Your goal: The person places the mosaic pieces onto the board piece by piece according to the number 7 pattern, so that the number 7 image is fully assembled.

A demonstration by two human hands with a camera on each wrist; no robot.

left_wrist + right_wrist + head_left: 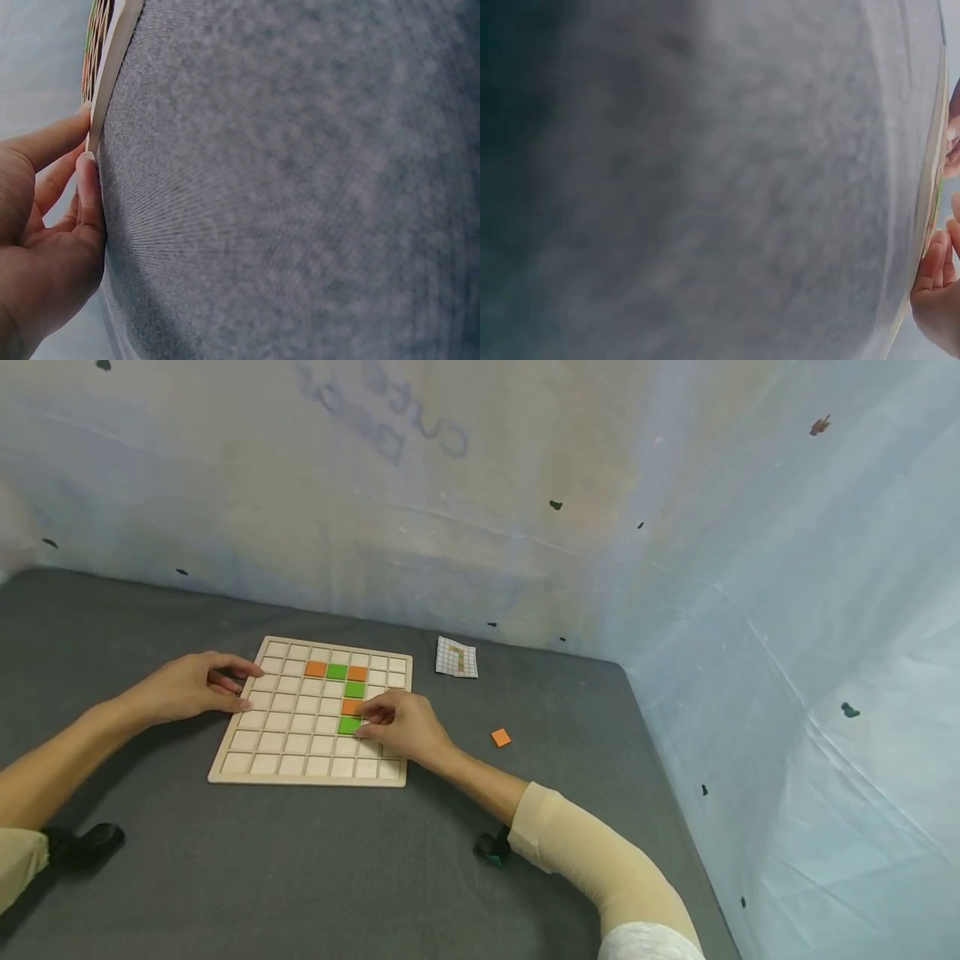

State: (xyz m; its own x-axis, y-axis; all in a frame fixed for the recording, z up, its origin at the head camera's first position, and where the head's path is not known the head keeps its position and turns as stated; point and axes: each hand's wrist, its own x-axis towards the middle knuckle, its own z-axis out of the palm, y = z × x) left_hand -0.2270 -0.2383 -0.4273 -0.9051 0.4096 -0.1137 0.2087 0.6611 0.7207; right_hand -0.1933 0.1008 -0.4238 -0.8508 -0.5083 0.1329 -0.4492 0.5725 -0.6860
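Note:
A wooden grid board (270,779) lies flat on the dark table, with orange and green square tiles set in some of its cells. My left hand (197,685) touches the board's left edge with thumb and fingertips; the left wrist view shows those fingertips (88,169) against the rim. Over the right half of the board, my right hand (401,722) has its thumb and index finger at the lowest green tile (348,725), pinching at its right side. An orange tile (349,706) sits directly above that one. The right hand covers some cells.
A small paper card (457,658) printed with a coloured grid lies beyond the board to the right. One loose orange tile (501,737) rests on the table (315,868) right of the board. A pale sheet (510,560) hangs behind the table and along its right side.

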